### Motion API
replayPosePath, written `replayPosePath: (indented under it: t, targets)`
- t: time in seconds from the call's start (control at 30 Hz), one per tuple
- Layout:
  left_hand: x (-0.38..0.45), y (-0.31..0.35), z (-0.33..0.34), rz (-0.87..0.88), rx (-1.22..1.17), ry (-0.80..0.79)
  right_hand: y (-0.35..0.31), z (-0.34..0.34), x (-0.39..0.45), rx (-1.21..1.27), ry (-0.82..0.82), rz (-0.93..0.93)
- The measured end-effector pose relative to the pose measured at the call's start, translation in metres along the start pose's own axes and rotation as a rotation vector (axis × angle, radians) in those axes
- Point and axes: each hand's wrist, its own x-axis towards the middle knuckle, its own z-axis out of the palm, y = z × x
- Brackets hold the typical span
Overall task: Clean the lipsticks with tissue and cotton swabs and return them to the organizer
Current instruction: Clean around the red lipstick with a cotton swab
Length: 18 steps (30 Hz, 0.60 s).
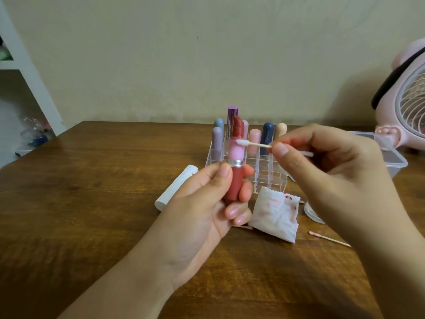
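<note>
Roll [176, 187]: we see a white roll lying on the worktop [92, 203] at the far left of our things, just behind the left hand.
Left hand [207, 203]: our grip here is closed around the dark red base of the lipstick [235, 162], thumb on the near side, fingers wrapped behind.
Lipstick axis: we hold it upright, long axis vertical, bullet topmost, pink inner sleeve and silver band below it.
Lipstick look: the red bullet is wound fully out; the pink sleeve looks pale and smooth, and we cannot tell whether any smear sits on it.
Key relation: the swab [255, 144] lies nearly level, crossing the lipstick's axis, its white tip touching the right side of the pink sleeve just under the bullet.
Organizer [269, 171]: clear, gridded, just behind the lipstick; capped lipsticks fill its back rows, the front cells look free.
Tissue [276, 215]: crumpled and red-stained, on the worktop between our hands.
Right hand [322, 166]: our grip pinches the swab's stick between thumb and fingertips; this hand is the nearer one to the cleaning spot.
Used swab [328, 239]: pink-tipped, lying on the worktop under the right hand.
Next move, as we judge it: run the tip around the sleeve.
</note>
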Motion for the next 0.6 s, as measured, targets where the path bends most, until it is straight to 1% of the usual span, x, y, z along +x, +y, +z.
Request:
replayPosePath:
  t: [0.13,0.3,0.47,0.6]
  targets:
    - [-0.0007,-0.0001,0.0000,0.026,0.045,0.004,0.0001,-0.0007,-0.0011,-0.004,-0.067,-0.011]
    - [-0.0007,-0.0006,0.0007,0.036,0.076,-0.006,0.0001,-0.0016,0.0004,-0.011,0.012,0.012]
    - [-0.0009,-0.0002,-0.0005,0.044,0.088,0.002,0.0005,-0.0008,-0.0004,0.026,-0.057,0.015]
    - [0.0022,-0.0012,-0.0027,0.076,0.059,-0.015,-0.0001,-0.0014,-0.0005,0.025,-0.046,0.042]
